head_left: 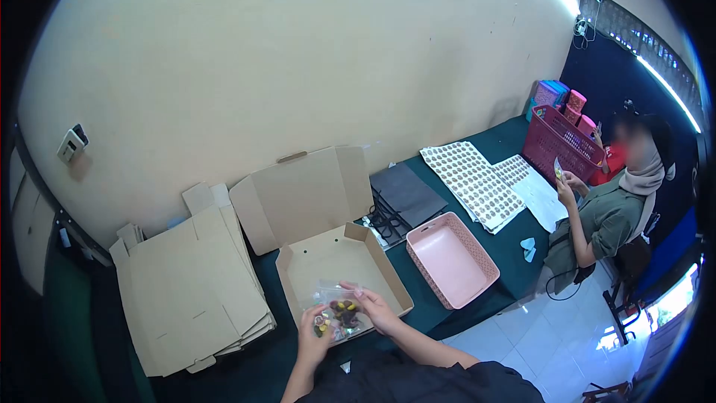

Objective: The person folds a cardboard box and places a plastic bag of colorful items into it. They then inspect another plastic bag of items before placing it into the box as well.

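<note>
Between my hands is a clear plastic bag (pixel 346 313) with small dark, yellow and pinkish pieces inside; their kind is too small to tell. My left hand (pixel 315 337) is closed on the bag's lower left side. At its upper right edge, the fingers of my right hand (pixel 375 310) pinch the plastic. Both hands hold it over the near side of an open cardboard box (pixel 313 272), whose lid (pixel 302 194) stands up against the wall. Two small dark spots show on the box floor.
Flattened cardboard boxes (pixel 190 291) are stacked at left. Right of the box lie black paper bags (pixel 406 194), a pink basket (pixel 488 275) and sticker sheets (pixel 473 183). Farther right, a co-worker (pixel 604 216) holds a small packet near a maroon basket (pixel 556 142).
</note>
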The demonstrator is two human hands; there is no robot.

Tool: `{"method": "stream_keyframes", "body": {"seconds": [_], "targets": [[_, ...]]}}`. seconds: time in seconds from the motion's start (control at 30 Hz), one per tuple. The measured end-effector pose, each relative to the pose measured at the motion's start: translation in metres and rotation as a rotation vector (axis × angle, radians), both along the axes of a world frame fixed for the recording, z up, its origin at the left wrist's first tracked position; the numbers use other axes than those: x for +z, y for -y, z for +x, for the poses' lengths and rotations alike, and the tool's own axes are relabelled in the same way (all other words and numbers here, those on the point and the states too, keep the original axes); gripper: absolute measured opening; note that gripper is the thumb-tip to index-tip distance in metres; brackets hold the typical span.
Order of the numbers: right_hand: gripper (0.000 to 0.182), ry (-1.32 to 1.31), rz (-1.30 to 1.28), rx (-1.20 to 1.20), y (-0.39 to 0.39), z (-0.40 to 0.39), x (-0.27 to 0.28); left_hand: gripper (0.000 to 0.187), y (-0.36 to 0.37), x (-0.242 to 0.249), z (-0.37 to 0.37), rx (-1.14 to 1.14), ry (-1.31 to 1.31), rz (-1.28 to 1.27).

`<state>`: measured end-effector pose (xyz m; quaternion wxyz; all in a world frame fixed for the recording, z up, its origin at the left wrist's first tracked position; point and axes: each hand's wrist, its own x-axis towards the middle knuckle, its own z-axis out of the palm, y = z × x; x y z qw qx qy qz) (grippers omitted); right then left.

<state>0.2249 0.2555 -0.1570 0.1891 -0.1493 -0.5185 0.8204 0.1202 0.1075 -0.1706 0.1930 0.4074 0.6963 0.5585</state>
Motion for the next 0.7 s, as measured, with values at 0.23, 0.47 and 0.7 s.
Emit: {"method": "stream_keyframes", "body": {"seconds": [0.23,0.47,0.7], "targets": [[0.044,-0.031,-0.002,0.002,0.027,-0.009,0.005,0.060,-0.009,-0.020,0.023,0.085,0.185,0.096],[0.065,0.100,0.295,-0.170,0.025,-0.008,-0.023,0.023,-0.017,0.004,0.027,0.120,0.669,0.181],[0.029,0.063,-0.097,0.151,0.021,0.000,-0.037,0.020,-0.008,-0.022,0.021,-0.013,0.749,0.115]]}}
